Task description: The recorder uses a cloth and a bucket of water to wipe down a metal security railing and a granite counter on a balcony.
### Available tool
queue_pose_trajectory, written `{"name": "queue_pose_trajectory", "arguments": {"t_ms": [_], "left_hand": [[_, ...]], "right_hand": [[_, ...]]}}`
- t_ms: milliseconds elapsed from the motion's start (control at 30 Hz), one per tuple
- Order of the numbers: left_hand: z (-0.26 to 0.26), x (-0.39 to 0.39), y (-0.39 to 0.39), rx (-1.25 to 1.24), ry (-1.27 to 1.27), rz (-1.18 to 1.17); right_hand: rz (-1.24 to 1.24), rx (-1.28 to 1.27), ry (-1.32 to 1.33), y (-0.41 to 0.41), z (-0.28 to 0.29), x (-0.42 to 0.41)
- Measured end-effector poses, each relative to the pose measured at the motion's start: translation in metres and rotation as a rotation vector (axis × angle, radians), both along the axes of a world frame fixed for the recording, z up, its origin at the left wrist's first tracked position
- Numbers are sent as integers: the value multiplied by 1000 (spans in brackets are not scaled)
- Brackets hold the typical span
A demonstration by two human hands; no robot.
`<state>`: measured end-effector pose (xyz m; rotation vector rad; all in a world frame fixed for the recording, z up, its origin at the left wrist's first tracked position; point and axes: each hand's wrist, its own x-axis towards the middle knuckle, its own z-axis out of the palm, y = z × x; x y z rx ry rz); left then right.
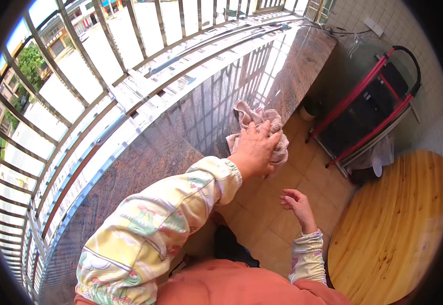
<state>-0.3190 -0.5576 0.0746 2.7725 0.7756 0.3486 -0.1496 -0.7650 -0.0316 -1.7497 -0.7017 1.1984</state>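
Note:
A crumpled pink cloth [278, 116] lies on the polished reddish-grey stone sill [152, 152], at its inner edge. My left hand [255, 146] rests on top of the cloth with its fingers bent over it, and part of the cloth bulges beyond the fingertips. My right hand [297, 204] hangs over the tiled floor with its fingers loosely curled and nothing visible in it. Both forearms wear patterned sleeve covers. Bars are mirrored in the shiny stone beyond the cloth.
Metal window bars [130, 28] and sliding-window tracks [145, 103] run along the sill's outer side. A red-framed folded item [366, 95] leans by the tiled wall at the right. A round wooden tabletop [389, 228] stands at lower right. A cable lies at the sill's far end.

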Motion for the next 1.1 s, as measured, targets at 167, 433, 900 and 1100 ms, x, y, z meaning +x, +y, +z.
{"name": "queue_pose_trajectory", "arguments": {"t_ms": [167, 433, 900, 1100], "left_hand": [[-2, 109, 40, -48, -28, -43], [-22, -65, -36, -47, -74, -134], [-33, -557, -411, 82, -234, 1068], [-38, -748, -539, 87, -81, 1681]], "right_hand": [[-66, -114, -80, -1, -26, 44], [88, -170, -112, 26, -77, 47], [-457, 206, -160, 38, -29, -28], [-222, 446, -207, 56, 5, -71]]}}
